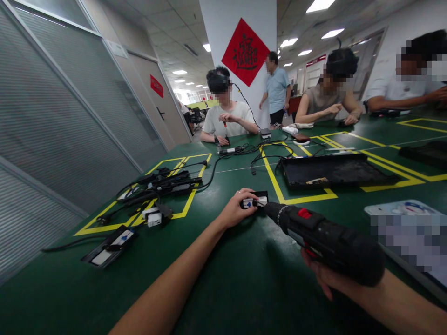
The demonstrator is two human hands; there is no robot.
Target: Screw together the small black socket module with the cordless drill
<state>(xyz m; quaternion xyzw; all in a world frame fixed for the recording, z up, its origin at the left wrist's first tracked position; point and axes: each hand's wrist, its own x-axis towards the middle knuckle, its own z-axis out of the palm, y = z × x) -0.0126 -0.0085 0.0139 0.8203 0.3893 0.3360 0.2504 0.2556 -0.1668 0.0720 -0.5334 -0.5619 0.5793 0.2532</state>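
My left hand is closed around the left end of a small black case with white and blue parts inside, pressing it on the green table. In my right hand is a black and red cordless drill, its handle gripped from below. The drill's bit points left at the white part in the case; whether the tip touches a screw is too small to tell. A similar black case with white and blue parts lies at the left, a cable running from it.
Black cables and adapters lie in a yellow-taped area at the left, near a white plug-like block. A shallow black tray stands behind the drill. A tablet-like device is at the right. Co-workers sit across the table.
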